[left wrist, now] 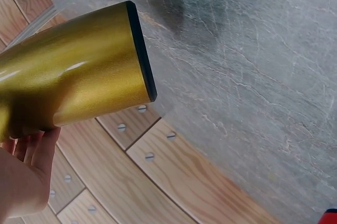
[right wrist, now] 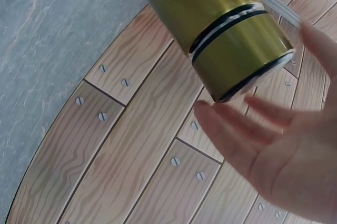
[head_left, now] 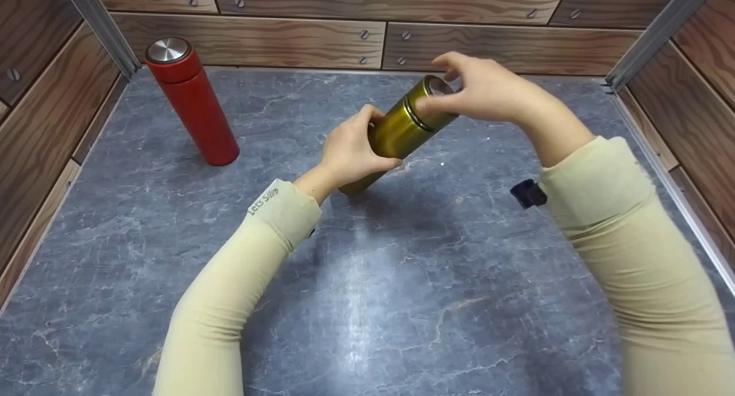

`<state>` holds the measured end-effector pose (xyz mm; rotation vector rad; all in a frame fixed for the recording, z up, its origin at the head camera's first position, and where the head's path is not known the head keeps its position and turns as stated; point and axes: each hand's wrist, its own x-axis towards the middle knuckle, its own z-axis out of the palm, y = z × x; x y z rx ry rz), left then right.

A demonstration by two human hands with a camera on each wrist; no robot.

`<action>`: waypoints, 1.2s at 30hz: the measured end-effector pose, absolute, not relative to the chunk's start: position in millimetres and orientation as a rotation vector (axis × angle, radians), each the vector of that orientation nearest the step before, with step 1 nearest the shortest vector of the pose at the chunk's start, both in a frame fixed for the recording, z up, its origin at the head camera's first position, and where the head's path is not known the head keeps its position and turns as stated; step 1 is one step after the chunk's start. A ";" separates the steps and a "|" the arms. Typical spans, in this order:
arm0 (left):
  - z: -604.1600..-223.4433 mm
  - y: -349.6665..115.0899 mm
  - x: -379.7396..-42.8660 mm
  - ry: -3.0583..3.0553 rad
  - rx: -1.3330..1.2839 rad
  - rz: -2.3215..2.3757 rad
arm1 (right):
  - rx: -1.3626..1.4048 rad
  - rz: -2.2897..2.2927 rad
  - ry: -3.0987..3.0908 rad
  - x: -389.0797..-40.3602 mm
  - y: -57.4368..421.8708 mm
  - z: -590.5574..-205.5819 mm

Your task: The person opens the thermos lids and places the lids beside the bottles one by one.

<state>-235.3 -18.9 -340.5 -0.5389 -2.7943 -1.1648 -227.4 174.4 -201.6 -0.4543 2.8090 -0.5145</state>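
A gold thermos flask (head_left: 396, 133) is held tilted above the table by my left hand (head_left: 351, 146), its lid end pointing up and to the right. In the left wrist view, fingers of that hand (left wrist: 37, 166) curl against the flask's side, and its dark base rim faces the table. My right hand (head_left: 488, 89) is at the lid (head_left: 439, 92), fingers spread. The right wrist view shows these fingers (right wrist: 237, 145) apart from the gold lid (right wrist: 245, 50), with a pale band between dark rings where lid meets body.
A red thermos flask (head_left: 195, 106) with a silver-topped lid stands at the back left of the grey marbled table (head_left: 356, 304). Wood-patterned panels (head_left: 287, 40) wall the table at the back and both sides, with metal posts in the corners.
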 end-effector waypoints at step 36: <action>-339.1 -23.1 -236.4 -2.775 -0.511 -1.159 | -0.422 -0.682 2.828 -228.3 185.6 -198.7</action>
